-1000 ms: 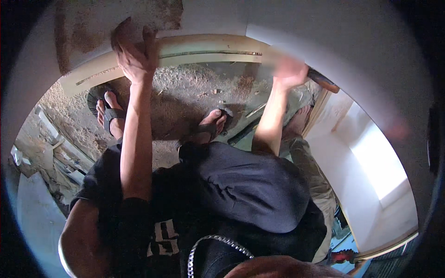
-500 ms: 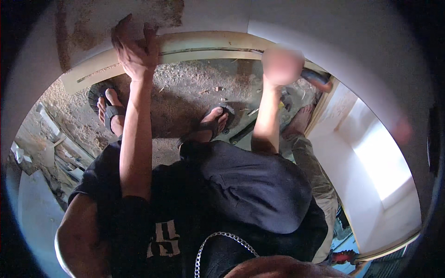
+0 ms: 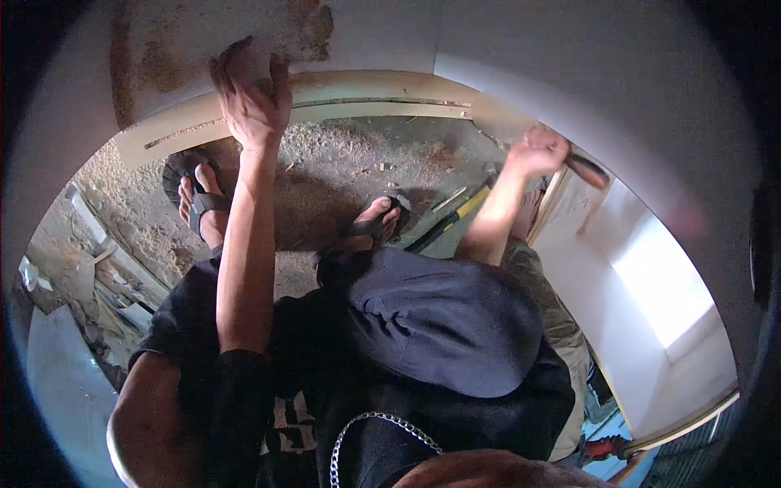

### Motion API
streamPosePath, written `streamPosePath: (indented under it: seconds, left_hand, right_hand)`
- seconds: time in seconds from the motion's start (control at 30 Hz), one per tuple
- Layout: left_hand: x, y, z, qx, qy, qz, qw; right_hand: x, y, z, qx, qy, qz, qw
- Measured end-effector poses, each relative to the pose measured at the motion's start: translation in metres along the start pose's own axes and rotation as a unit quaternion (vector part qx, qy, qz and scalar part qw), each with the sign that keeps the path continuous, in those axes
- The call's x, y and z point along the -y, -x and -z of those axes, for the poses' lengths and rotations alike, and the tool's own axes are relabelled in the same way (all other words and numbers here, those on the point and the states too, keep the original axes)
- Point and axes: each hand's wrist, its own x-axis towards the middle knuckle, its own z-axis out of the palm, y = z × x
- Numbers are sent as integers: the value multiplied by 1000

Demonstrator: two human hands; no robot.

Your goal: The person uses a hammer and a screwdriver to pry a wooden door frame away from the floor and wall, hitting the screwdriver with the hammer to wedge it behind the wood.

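My left hand point(image 3: 254, 102) lies flat with its fingers apart across the pale wood strip point(image 3: 366, 108) and the white panel point(image 3: 370, 37) above it. A long narrow slot runs along the strip. At the strip's right end my right hand point(image 3: 539, 152) is closed around a dark-handled tool point(image 3: 587, 169), whose handle has a reddish-brown end. The tool's working end is lost in a blurred patch left of the hand, so its kind cannot be made out.
Wood shavings cover the floor point(image 3: 325, 163). A yellow-and-black tool point(image 3: 468, 207) lies near my right forearm. Scrap wood point(image 3: 122, 276) is heaped at the left. A white open box point(image 3: 606, 301) stands at the right, beside another person's khaki-trousered leg point(image 3: 553, 317).
My right hand has moved right and a little nearer with the tool, uncovering more of the yellow-and-black tool. My left hand stays on the strip; the whole view has shifted slightly.
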Motion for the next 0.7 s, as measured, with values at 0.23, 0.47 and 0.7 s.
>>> streamPosePath:
  seconds: [0.23,0.47,0.7]
  left_hand:
    - [-94,33,1,175,377,-59,908]
    - [-246,69,31,354,436,-230,795]
    - [-264,62,8,337,490,-285,751]
  right_hand:
    - [9,121,-12,47,27,-33,998]
    - [32,95,133,29,348,-96,932]
    - [9,143,201,116,617,-226,745]
